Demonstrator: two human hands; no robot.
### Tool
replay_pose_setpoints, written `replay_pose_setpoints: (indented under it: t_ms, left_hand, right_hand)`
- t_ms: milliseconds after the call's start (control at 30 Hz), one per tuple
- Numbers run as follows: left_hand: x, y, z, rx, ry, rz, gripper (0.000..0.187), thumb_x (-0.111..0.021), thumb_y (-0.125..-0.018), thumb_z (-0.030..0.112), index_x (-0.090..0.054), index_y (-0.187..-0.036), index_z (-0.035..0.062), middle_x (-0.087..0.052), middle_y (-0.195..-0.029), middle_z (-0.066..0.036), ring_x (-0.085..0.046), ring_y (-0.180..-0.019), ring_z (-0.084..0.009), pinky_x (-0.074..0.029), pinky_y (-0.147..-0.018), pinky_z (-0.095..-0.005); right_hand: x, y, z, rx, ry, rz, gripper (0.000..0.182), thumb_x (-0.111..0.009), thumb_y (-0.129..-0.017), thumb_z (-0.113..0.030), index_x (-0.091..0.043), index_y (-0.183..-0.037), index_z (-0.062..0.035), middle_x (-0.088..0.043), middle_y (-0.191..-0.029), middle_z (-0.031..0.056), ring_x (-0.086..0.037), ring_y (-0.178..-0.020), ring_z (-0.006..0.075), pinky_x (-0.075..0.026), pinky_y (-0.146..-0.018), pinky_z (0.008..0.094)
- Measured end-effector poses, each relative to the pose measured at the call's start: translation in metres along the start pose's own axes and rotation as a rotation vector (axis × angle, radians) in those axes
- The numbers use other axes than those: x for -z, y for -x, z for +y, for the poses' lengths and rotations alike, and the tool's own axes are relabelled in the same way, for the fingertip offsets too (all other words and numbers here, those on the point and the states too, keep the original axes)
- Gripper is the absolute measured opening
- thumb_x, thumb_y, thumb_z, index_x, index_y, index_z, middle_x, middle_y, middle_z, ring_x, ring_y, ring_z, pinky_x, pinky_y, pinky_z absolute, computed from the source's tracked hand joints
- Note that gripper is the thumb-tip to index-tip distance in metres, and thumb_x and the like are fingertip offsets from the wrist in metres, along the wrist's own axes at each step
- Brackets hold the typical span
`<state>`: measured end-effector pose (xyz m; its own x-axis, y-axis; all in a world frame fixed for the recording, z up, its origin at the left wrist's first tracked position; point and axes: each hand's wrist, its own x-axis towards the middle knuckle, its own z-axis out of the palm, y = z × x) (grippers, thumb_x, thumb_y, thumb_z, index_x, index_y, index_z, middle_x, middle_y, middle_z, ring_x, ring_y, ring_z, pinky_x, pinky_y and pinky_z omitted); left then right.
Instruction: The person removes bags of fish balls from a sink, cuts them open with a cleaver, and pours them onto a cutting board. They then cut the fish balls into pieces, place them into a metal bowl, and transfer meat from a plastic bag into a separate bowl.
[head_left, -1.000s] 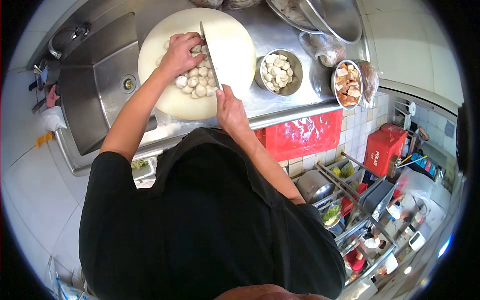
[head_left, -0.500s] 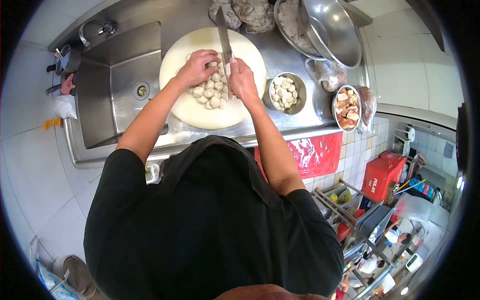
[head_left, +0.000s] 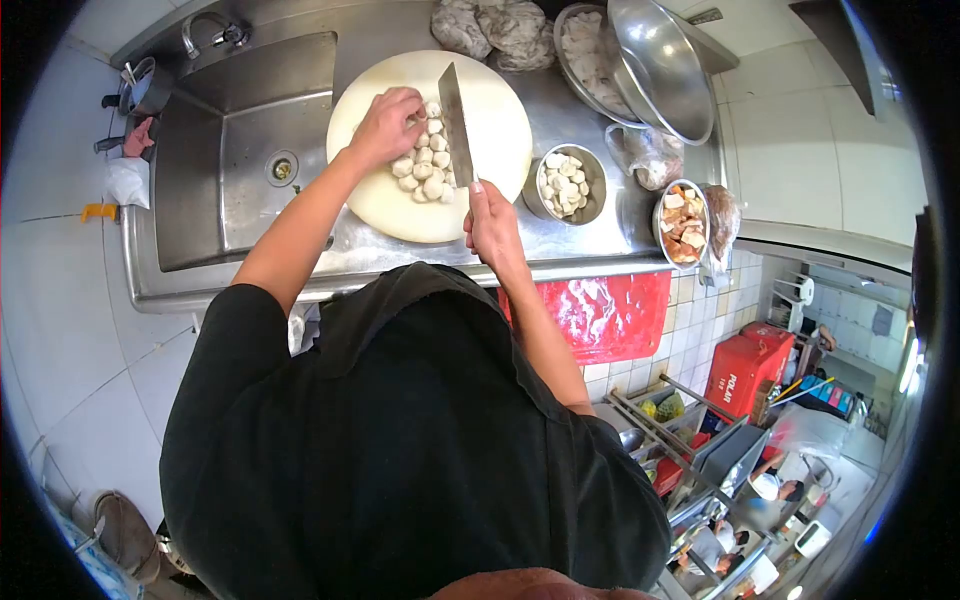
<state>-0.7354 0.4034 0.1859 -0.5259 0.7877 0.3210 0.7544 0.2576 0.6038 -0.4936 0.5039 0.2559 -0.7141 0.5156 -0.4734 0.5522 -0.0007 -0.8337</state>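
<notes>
On the round cream cutting board point(head_left: 495, 110) lies a cluster of pale round balls point(head_left: 430, 165), which look like fish balls. My left hand point(head_left: 388, 128) rests at the cluster's far left side, its fingers curled in against the balls and partly hiding them. With its fingers wrapped round the handle, my right hand point(head_left: 493, 228) is closed at the near edge of the board. The cleaver point(head_left: 456, 125) points away from me, its blade along the cluster's right side. To the right of the board, a steel bowl point(head_left: 597, 205) contains similar pale pieces.
A steel sink point(head_left: 190, 200) lies left of the board. Behind are bagged items point(head_left: 515, 30) and a large metal bowl point(head_left: 670, 70). At right stands a bowl of orange and white chunks point(head_left: 685, 225). A red tray point(head_left: 610, 315) is below the counter edge; people are visible farther off.
The right hand and cleaver have come toward me, the hand now by the board's near edge. My left hand has shifted slightly up and left, uncovering some balls. The whole view has shifted slightly.
</notes>
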Motion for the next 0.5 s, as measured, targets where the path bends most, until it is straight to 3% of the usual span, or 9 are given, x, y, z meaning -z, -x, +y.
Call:
replay_pose_setpoints:
  t_ms: [67, 167, 267, 500]
  left_hand:
    - [-0.005, -0.004, -0.009, -0.006, -0.105, 0.139, 0.025, -0.075, -0.084, 0.021, -0.069, -0.102, 0.004, -0.067, -0.116, -0.012, -0.059, -0.117, -0.0322, -0.044, -0.103, -0.0442]
    - [-0.007, -0.012, -0.018, 0.11, -0.083, 0.051, 0.037, -0.076, -0.082, 0.028, -0.07, -0.112, 0.0067, -0.066, -0.124, -0.01, -0.058, -0.123, -0.0304, -0.042, -0.106, -0.043]
    - [-0.001, -0.021, -0.015, 0.102, -0.113, -0.143, 0.045, -0.076, -0.082, 0.031, -0.069, -0.12, 0.0085, -0.067, -0.127, -0.009, -0.058, -0.125, -0.0285, -0.042, -0.108, -0.0411]
    - [-0.003, -0.017, -0.014, 0.062, -0.09, -0.159, 0.033, -0.075, -0.081, 0.023, -0.068, -0.11, 0.0085, -0.068, -0.119, -0.009, -0.062, -0.111, -0.0287, -0.045, -0.101, -0.0422]
  right_hand:
    - [-0.001, 0.001, -0.001, 0.022, 0.02, 0.012, 0.046, -0.042, -0.11, -0.037, -0.06, -0.125, 0.0026, -0.058, -0.064, 0.009, -0.058, -0.052, 0.0179, -0.048, -0.052, 0.036]
    - [-0.003, 0.002, -0.004, 0.022, 0.03, 0.034, 0.045, -0.042, -0.11, -0.036, -0.06, -0.124, 0.0029, -0.059, -0.064, 0.0093, -0.058, -0.051, 0.0184, -0.048, -0.052, 0.0365]
    - [-0.003, 0.002, -0.01, 0.011, 0.035, 0.029, 0.045, -0.042, -0.11, -0.036, -0.06, -0.124, 0.0028, -0.059, -0.064, 0.0097, -0.059, -0.051, 0.0186, -0.048, -0.051, 0.037]
    - [-0.005, -0.003, -0.018, -0.005, 0.065, 0.002, 0.044, -0.043, -0.109, -0.036, -0.06, -0.122, 0.0019, -0.059, -0.064, 0.0102, -0.059, -0.05, 0.019, -0.048, -0.051, 0.0381]
